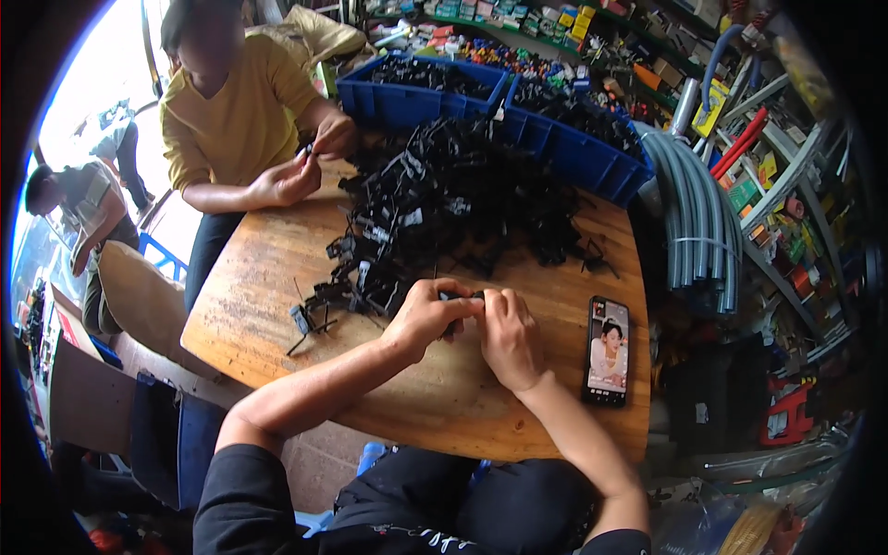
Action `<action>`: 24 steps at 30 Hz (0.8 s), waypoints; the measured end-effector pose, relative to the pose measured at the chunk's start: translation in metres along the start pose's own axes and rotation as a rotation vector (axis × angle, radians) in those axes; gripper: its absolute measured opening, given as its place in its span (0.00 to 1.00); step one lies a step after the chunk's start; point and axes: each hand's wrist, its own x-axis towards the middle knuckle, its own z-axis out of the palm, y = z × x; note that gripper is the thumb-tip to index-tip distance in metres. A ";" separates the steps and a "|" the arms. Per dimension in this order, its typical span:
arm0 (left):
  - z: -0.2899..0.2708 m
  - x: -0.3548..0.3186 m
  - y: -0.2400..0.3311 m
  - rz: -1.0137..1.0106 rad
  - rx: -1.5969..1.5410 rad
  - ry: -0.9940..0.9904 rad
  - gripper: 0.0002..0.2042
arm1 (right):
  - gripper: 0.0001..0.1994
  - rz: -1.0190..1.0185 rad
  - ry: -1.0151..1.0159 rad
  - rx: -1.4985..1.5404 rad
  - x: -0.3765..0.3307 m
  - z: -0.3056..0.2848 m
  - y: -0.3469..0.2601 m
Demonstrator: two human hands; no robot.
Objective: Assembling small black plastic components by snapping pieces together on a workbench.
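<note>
– Doing what with the left hand, near the centre of the frame?
– Pinching a small dark part between thumb and fingers, over the wooden table.
– And with the right hand?
– Pinching at the right end of the same part, mostly hiding it behind bunched fingers.
– Facing what?
– Facing a heap of black pieces at upper centre, in front of blue crates.
– Seeing anything lower right?
– Seeing a lit phone on the table.
– And upper left?
– Noticing a co-worker in yellow, also handling something small.
</note>
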 end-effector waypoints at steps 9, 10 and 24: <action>-0.003 -0.004 0.007 0.027 0.062 -0.044 0.09 | 0.06 0.281 -0.083 0.521 0.001 -0.015 -0.006; -0.003 -0.004 0.012 0.018 0.031 -0.061 0.09 | 0.06 0.277 -0.078 0.518 0.002 -0.016 -0.005; -0.005 0.001 -0.001 0.059 0.123 -0.015 0.09 | 0.08 0.347 -0.168 0.640 0.000 -0.007 0.004</action>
